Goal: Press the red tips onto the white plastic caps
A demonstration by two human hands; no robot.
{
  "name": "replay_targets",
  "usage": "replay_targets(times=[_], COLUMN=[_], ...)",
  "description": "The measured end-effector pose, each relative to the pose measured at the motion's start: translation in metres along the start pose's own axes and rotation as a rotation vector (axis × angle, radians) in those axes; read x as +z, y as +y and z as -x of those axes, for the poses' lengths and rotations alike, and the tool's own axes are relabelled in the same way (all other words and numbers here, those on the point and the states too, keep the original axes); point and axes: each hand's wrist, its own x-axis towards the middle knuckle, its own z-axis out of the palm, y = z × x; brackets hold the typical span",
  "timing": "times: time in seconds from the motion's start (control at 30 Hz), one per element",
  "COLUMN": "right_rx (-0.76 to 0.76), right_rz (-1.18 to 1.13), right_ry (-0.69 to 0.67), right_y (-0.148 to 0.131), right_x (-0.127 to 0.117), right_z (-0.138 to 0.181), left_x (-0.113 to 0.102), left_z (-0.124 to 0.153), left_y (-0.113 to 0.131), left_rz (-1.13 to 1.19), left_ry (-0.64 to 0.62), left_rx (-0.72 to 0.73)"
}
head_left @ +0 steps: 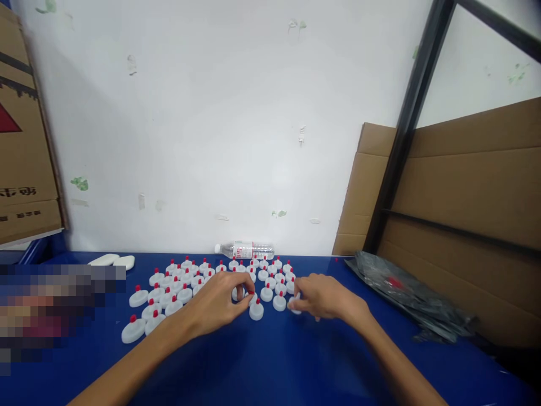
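Observation:
Many white round caps with small red tips stand upright in loose rows on the blue table [270,366]. My left hand [222,299] is closed, with thumb and forefinger pinched at the red tip of a white cap [252,299]. Just in front of that one stands another red-tipped cap [256,311], apart from my fingers. My right hand [323,296] is closed around a white cap [295,305] at the right end of the group. Its fingers hide the top of this cap, so I cannot see a red tip on it.
A clear plastic bottle [247,250] lies on its side against the white wall. Grey plastic bags [406,293] are piled at the right, by leaning cardboard [465,225] and a dark metal post [406,129]. White oval items [124,263] lie at the back left, near a cardboard box [27,141].

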Motion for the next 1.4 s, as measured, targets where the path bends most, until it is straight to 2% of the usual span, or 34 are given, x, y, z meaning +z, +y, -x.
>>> replay_targets(times=[0.07, 0.2, 0.27, 0.37, 0.5, 0.67, 0.87, 1.03, 1.17, 1.27, 1.4], right_rx=[-0.016, -0.114, -0.201, -0.378, -0.451, -0.460, -0.520, -0.607, -0.622, -0.639, -0.655], right_rz=[-0.072, -0.148, -0.103, -0.064, -0.046, -0.039, -0.153, -0.224, -0.194, -0.196, -0.207], right_ry=[0.070, 0.314, 0.393, 0.454, 0.483, 0.528, 0.494, 0.523, 0.552, 0.535, 0.520], right_y=[0.004, -0.002, -0.011, -0.023, -0.028, -0.024, -0.028, -0.031, -0.028, -0.026, -0.028], right_x=[-0.002, 0.006, 0.014, 0.024, 0.029, 0.030, 0.031, 0.033, 0.039, 0.043, 0.045], right_z=[-0.004, -0.014, -0.018, -0.022, -0.023, -0.026, -0.026, -0.026, -0.027, -0.029, -0.029], left_x=[0.002, 0.009, 0.012, 0.015, 0.015, 0.013, 0.015, 0.011, 0.006, 0.006, 0.007], left_z=[-0.001, -0.004, -0.004, -0.005, -0.004, -0.004, -0.004, -0.004, -0.003, -0.002, -0.001], left_y=[-0.002, -0.011, -0.015, -0.019, -0.018, -0.019, -0.025, -0.021, -0.015, -0.012, -0.010], left_rz=[-0.001, -0.005, -0.012, -0.009, -0.019, -0.065, -0.040, -0.023, -0.037, 0.064, 0.226], left_ry=[0.026, 0.137, 0.189, 0.188, 0.159, 0.231, 0.246, 0.211, 0.115, 0.034, 0.003], left_rx=[0.012, 0.043, 0.074, 0.118, 0.133, 0.095, 0.079, -0.041, 0.004, 0.011, -0.027])
